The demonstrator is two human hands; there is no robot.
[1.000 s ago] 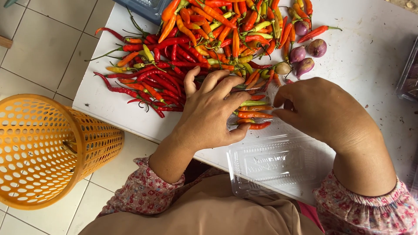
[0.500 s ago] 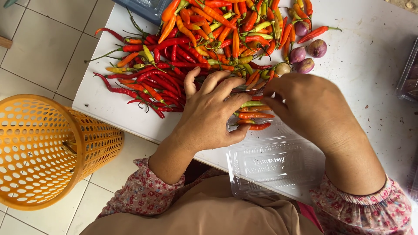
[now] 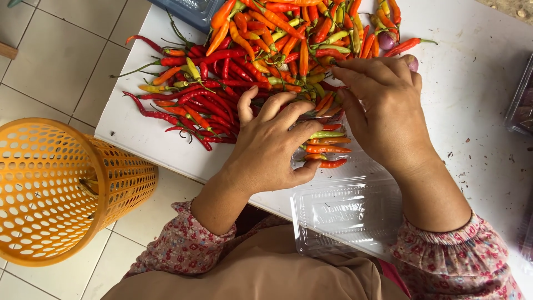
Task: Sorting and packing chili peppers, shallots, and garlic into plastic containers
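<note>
On the white table [image 3: 477,111], the left hand [image 3: 275,144] lies spread on the chillies [image 3: 250,61], right hand [image 3: 383,105] at three o'clock, fingers curled, grip hidden.

Your left hand [image 3: 275,141] lies over the near edge of the chili pile [image 3: 261,50], so the chilies beneath its palm and fingers are hidden. Your right hand [image 3: 383,108] covers most of a shallot [image 3: 411,62], leaving just a sliver, and you cannot tell what its fingertips pinch. The clear tray [image 3: 344,214] runs under both hands; its far end is hidden. The pile is cut off by the top edge, as is the blue tray [image 3: 189,10]. A clear box [image 3: 522,103] is cropped at the right edge, and the orange basket [image 3: 53,189] at the left.
</note>
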